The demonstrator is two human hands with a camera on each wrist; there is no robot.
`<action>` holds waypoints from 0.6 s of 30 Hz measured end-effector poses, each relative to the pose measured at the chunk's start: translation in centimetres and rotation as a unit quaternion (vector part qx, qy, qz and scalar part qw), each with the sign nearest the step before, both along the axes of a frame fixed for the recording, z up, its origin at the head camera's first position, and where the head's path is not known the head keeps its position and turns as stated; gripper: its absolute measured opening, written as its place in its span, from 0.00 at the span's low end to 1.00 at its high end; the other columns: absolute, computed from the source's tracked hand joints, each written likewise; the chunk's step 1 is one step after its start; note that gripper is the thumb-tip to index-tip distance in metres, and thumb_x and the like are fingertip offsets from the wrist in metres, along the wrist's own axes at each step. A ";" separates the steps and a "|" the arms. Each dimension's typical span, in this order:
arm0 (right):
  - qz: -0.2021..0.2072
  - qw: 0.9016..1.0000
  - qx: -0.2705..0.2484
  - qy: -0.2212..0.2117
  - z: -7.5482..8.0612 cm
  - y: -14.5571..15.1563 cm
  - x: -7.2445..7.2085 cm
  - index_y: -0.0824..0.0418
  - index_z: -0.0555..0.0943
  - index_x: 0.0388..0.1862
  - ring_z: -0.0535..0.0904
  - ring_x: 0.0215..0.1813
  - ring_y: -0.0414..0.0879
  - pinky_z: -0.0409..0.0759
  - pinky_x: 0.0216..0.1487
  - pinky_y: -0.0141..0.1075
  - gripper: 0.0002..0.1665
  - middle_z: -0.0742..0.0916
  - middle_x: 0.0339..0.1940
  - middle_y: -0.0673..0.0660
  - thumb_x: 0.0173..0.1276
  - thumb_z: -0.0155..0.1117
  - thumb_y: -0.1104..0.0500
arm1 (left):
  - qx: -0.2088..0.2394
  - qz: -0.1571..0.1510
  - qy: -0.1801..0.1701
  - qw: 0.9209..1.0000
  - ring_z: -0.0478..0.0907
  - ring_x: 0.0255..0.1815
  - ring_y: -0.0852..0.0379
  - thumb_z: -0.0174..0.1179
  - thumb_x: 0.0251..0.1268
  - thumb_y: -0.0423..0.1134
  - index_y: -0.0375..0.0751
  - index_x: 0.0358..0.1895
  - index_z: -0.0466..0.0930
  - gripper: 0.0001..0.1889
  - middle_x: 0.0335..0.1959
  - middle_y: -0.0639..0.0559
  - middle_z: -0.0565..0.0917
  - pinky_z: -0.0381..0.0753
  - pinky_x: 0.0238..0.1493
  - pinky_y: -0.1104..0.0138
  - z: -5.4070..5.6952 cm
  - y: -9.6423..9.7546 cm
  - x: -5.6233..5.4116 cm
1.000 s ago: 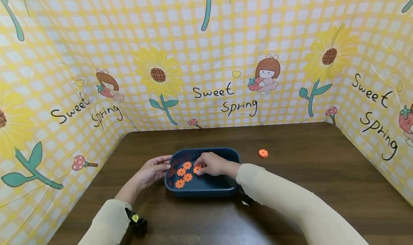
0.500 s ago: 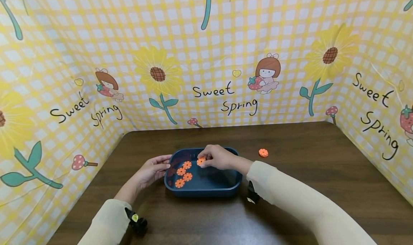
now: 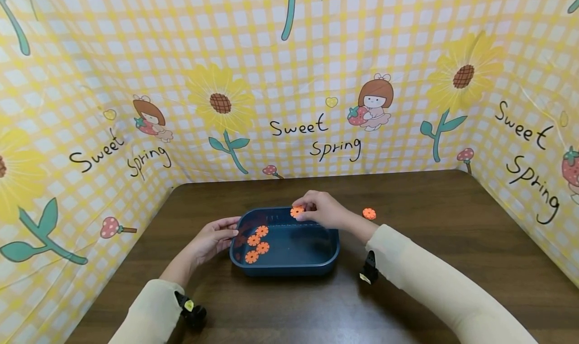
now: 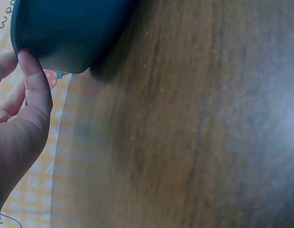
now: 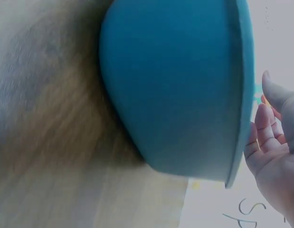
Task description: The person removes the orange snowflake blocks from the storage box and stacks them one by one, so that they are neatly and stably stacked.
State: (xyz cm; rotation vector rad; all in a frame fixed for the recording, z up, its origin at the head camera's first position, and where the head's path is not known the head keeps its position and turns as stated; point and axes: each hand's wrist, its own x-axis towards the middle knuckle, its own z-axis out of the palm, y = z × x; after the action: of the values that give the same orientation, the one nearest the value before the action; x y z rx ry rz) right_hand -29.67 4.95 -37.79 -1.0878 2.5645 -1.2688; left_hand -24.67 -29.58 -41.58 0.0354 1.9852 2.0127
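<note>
A dark blue basin (image 3: 285,270) stands on the table. My left hand (image 3: 211,239) holds its left end, with the thumb tip at the rim. Pinched between my right thumb and fingers is an orange flower-shaped slice (image 3: 297,211), resembling cut carrot. My right hand (image 3: 324,209) is over the basin's back rim, towards the right. Several matching orange slices (image 3: 263,248) lie in the left part of the basin. In the right wrist view, the fingers mostly hide the held slice, and the basin's outer wall (image 5: 170,85) fills the middle.
Behind and to the right of the basin, more orange slices (image 3: 369,213) lie stacked on the brown table (image 3: 407,283). A yellow checked cloth (image 3: 298,82) with printed flowers hangs behind the table and along both sides.
My right hand has lifted one orange slice from inside the basin and moved it back and right to the back rim. The left hand and basin have stayed nearly still.
</note>
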 end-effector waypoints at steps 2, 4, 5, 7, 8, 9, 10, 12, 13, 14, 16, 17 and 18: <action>-0.012 1.000 -0.008 0.001 0.2 0.7 0.0 0.57 0.84 0.55 0.74 0.34 0.46 0.75 0.32 0.36 0.19 0.80 0.37 0.49 0.65 0.68 0.55 | 0.000 -0.001 0.000 1.000 0.79 0.50 0.52 0.58 0.68 0.30 0.29 0.71 0.60 0.30 0.54 0.39 0.77 0.79 0.54 0.59 0.0 0.0 0.0; -0.022 1.000 -0.016 0.003 0.4 1.4 -0.1 0.56 0.84 0.55 0.73 0.35 0.47 0.75 0.33 0.36 0.19 0.80 0.37 0.49 0.65 0.68 0.55 | 0.000 -0.001 -0.001 1.000 0.79 0.49 0.52 0.58 0.68 0.30 0.29 0.71 0.60 0.30 0.54 0.40 0.76 0.79 0.53 0.60 0.1 0.0 0.0; -0.027 0.999 -0.021 0.003 0.4 1.8 -0.1 0.56 0.84 0.55 0.73 0.35 0.47 0.75 0.33 0.37 0.19 0.80 0.37 0.50 0.65 0.68 0.55 | 0.000 -0.002 0.000 1.000 0.80 0.49 0.52 0.58 0.68 0.30 0.29 0.71 0.60 0.30 0.54 0.40 0.76 0.79 0.53 0.60 0.1 0.0 0.0; -0.035 0.999 -0.031 0.003 0.5 2.6 -0.2 0.56 0.84 0.54 0.73 0.36 0.47 0.75 0.34 0.37 0.19 0.80 0.38 0.50 0.65 0.68 0.55 | 0.001 -0.002 0.001 1.000 0.80 0.48 0.53 0.58 0.69 0.30 0.28 0.71 0.60 0.30 0.53 0.41 0.76 0.79 0.52 0.61 0.1 0.0 -0.1; -0.039 0.999 -0.036 0.005 0.6 2.9 -0.3 0.57 0.84 0.54 0.73 0.36 0.48 0.75 0.35 0.38 0.19 0.80 0.38 0.50 0.64 0.68 0.56 | 0.002 -0.002 0.001 1.000 0.80 0.48 0.53 0.58 0.69 0.30 0.28 0.71 0.60 0.29 0.53 0.41 0.76 0.79 0.52 0.61 0.1 0.0 -0.1; -0.044 0.998 -0.040 0.007 0.6 3.3 -0.3 0.58 0.84 0.54 0.74 0.36 0.47 0.76 0.35 0.38 0.19 0.81 0.39 0.51 0.64 0.69 0.56 | 0.003 -0.002 0.001 1.000 0.80 0.48 0.54 0.58 0.69 0.30 0.28 0.71 0.60 0.29 0.53 0.41 0.77 0.80 0.52 0.61 0.1 0.0 -0.1; -0.048 0.998 -0.043 0.009 0.6 3.7 -0.3 0.59 0.84 0.54 0.74 0.36 0.47 0.76 0.35 0.38 0.19 0.81 0.39 0.51 0.64 0.69 0.57 | 0.003 -0.002 0.002 1.000 0.80 0.48 0.54 0.57 0.69 0.29 0.28 0.71 0.60 0.29 0.53 0.41 0.77 0.80 0.52 0.61 0.1 0.0 -0.1; -0.057 0.997 -0.051 0.012 0.5 4.4 -0.4 0.61 0.83 0.55 0.74 0.37 0.47 0.76 0.35 0.38 0.20 0.81 0.39 0.51 0.64 0.69 0.57 | 0.003 0.000 0.002 1.000 0.80 0.48 0.54 0.57 0.69 0.29 0.28 0.70 0.60 0.29 0.53 0.41 0.77 0.79 0.52 0.61 0.1 0.0 -0.1; -0.062 0.997 -0.054 0.014 0.5 4.8 -0.5 0.62 0.83 0.55 0.74 0.37 0.48 0.76 0.35 0.38 0.20 0.81 0.38 0.52 0.64 0.69 0.58 | 0.003 0.000 0.002 1.000 0.80 0.48 0.54 0.57 0.69 0.29 0.28 0.70 0.61 0.28 0.53 0.40 0.76 0.79 0.52 0.60 0.1 0.0 -0.1; -0.066 0.996 -0.057 0.014 0.4 5.1 -0.5 0.62 0.83 0.55 0.74 0.37 0.48 0.76 0.35 0.38 0.20 0.81 0.38 0.52 0.64 0.69 0.58 | 0.002 0.002 0.002 1.000 0.80 0.48 0.53 0.56 0.69 0.29 0.28 0.70 0.61 0.28 0.53 0.40 0.76 0.79 0.53 0.60 0.1 0.0 -0.1; -0.076 0.995 -0.062 0.014 0.2 5.9 -0.6 0.63 0.83 0.55 0.74 0.37 0.48 0.76 0.35 0.38 0.20 0.81 0.37 0.52 0.64 0.69 0.58 | -0.001 0.003 0.002 1.000 0.80 0.48 0.53 0.57 0.69 0.29 0.29 0.70 0.61 0.28 0.53 0.40 0.76 0.79 0.53 0.60 0.0 0.0 0.0; -0.081 0.994 -0.065 0.012 0.1 6.3 -0.6 0.63 0.83 0.54 0.74 0.37 0.48 0.76 0.35 0.38 0.20 0.81 0.37 0.53 0.64 0.69 0.59 | -0.002 0.004 0.001 1.000 0.80 0.48 0.53 0.57 0.69 0.29 0.29 0.70 0.61 0.28 0.53 0.40 0.76 0.79 0.53 0.60 0.0 0.0 0.0; -0.086 0.994 -0.067 0.011 -0.1 6.6 -0.6 0.63 0.83 0.54 0.74 0.37 0.49 0.76 0.36 0.38 0.20 0.81 0.37 0.53 0.64 0.69 0.59 | -0.003 0.005 0.001 1.000 0.80 0.49 0.53 0.57 0.69 0.29 0.29 0.70 0.61 0.28 0.53 0.40 0.76 0.79 0.53 0.60 0.1 0.0 0.0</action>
State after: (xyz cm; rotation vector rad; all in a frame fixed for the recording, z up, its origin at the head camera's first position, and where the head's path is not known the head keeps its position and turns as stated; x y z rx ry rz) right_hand -30.29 11.58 -37.84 -0.9232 2.6728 -1.4959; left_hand -24.66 -29.55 -41.52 0.0266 1.9957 2.0135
